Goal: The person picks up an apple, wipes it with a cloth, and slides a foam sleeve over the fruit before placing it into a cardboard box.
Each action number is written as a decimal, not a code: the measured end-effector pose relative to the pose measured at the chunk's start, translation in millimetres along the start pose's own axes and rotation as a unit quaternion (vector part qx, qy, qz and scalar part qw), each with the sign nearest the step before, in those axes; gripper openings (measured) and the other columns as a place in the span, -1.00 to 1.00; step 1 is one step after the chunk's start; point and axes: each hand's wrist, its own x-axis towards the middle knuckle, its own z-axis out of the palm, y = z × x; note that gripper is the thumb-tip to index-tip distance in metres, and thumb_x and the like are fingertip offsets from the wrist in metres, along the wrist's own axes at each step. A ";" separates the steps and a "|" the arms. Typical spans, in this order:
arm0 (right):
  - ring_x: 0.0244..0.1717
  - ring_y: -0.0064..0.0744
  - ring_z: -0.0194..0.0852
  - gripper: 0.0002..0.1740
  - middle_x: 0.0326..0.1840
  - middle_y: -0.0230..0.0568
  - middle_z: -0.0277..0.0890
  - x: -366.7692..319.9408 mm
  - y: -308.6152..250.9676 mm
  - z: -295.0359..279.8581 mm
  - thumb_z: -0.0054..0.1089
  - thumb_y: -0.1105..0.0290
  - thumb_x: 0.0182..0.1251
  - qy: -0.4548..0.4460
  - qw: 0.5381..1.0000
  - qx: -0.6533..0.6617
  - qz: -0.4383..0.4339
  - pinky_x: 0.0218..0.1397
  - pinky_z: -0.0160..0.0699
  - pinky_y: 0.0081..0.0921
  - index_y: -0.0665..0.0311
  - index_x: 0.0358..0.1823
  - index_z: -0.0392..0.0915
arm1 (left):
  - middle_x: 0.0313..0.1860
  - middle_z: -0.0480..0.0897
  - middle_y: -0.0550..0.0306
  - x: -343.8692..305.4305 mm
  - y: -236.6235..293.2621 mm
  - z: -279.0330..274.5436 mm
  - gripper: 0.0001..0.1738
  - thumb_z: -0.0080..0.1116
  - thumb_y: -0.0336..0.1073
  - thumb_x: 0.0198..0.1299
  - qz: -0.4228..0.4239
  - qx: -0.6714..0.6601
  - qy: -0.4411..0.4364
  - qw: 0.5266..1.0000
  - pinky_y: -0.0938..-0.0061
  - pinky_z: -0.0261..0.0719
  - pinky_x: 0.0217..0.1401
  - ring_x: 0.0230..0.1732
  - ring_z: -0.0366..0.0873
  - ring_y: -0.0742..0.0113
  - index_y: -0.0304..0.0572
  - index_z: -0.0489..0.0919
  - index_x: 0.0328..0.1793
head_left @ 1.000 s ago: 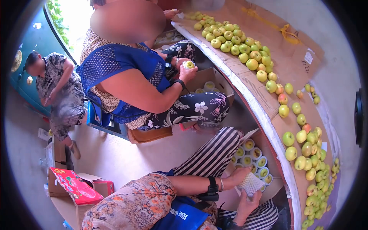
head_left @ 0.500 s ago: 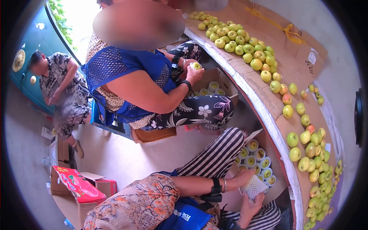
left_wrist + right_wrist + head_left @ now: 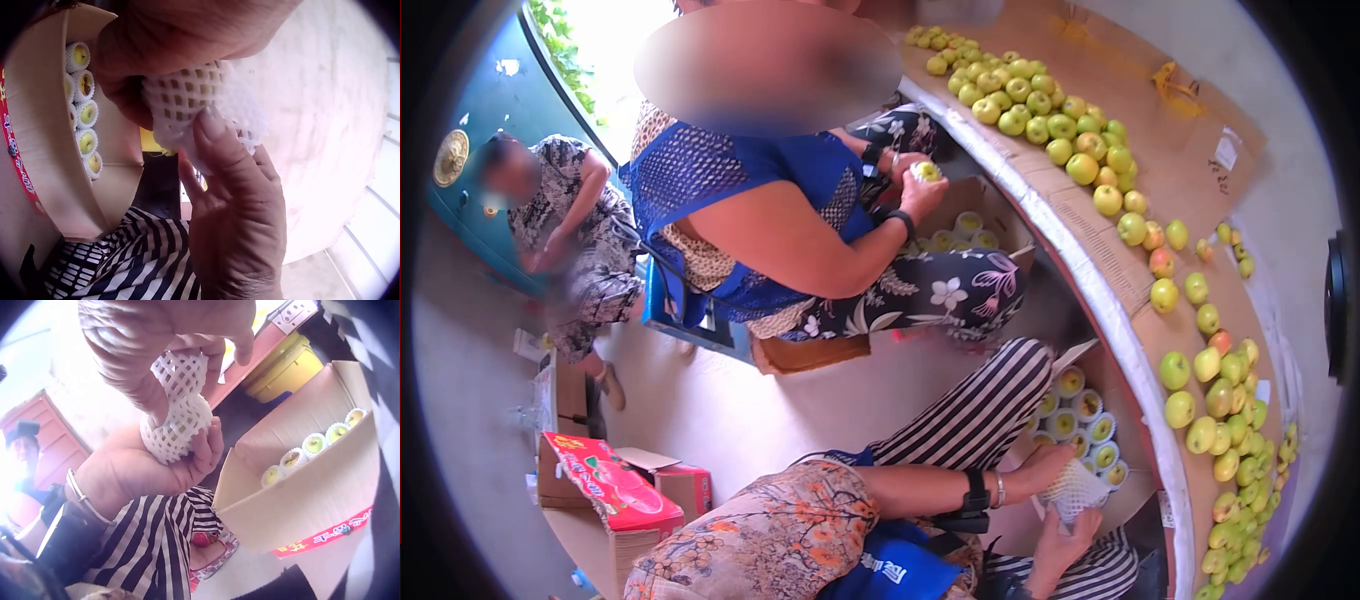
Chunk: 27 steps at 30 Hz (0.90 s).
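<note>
In the head view my left hand [image 3: 1040, 473], with a bracelet at its wrist, holds an apple inside a white foam net [image 3: 1075, 490]. Yellow-green skin shows through the mesh [image 3: 187, 94] in the left wrist view. My right hand [image 3: 1067, 545] grips the net from the other side, its thumb [image 3: 215, 128] pressing on the mesh. From the right wrist, the wrapped apple [image 3: 175, 431] sits in my left palm while my right fingers hold the narrower upper part of the net. Just beyond my hands, a cardboard box [image 3: 1135, 485] holds several apples [image 3: 1103, 428] in foam nets.
Loose apples [image 3: 1090, 165] lie along a cardboard-covered table [image 3: 1100, 250] with a raised pale edge. A person in a blue vest [image 3: 720, 160] sits close by, holding an apple [image 3: 926, 172]. Behind stand another person [image 3: 570, 200] and a red-lidded box [image 3: 615, 485].
The head view has shifted, so the whole scene sits a little farther right and lower. Both hands stay on the foam net, with only small finger movements.
</note>
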 end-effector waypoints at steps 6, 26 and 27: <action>0.18 0.31 0.29 -0.59 -0.07 0.15 0.46 3.7 -13.6 -1.6 0.42 0.45 0.01 0.032 0.998 -0.042 -0.023 0.42 0.11 0.16 0.48 -0.15 0.47 | -0.27 0.64 0.08 -1.1 3.4 5.2 -0.48 -0.19 0.00 0.47 0.003 0.009 0.025 1.000 0.39 0.48 -0.07 -0.23 0.56 0.37 -0.37 0.58 -0.14; 0.30 -0.12 0.39 -0.65 -0.13 -0.23 0.56 -8.9 -24.3 -32.4 0.48 0.41 -0.13 0.134 0.976 -0.162 -0.058 0.53 -0.02 0.14 0.24 -0.25 0.59 | -0.14 0.70 0.11 8.0 -16.8 8.0 -0.56 -0.17 0.03 0.48 -0.104 -0.029 -0.003 0.994 0.40 0.61 0.01 -0.12 0.68 0.31 -0.17 0.54 0.01; 0.29 -0.14 0.40 -0.67 -0.15 -0.25 0.56 -10.3 -21.4 -31.0 0.48 0.40 -0.13 0.142 0.974 -0.164 -0.059 0.54 -0.05 0.14 0.22 -0.27 0.59 | -0.13 0.70 0.10 5.0 -15.0 11.8 -0.56 -0.17 0.03 0.48 -0.106 -0.027 -0.002 0.994 0.39 0.62 0.01 -0.12 0.68 0.30 -0.17 0.54 0.02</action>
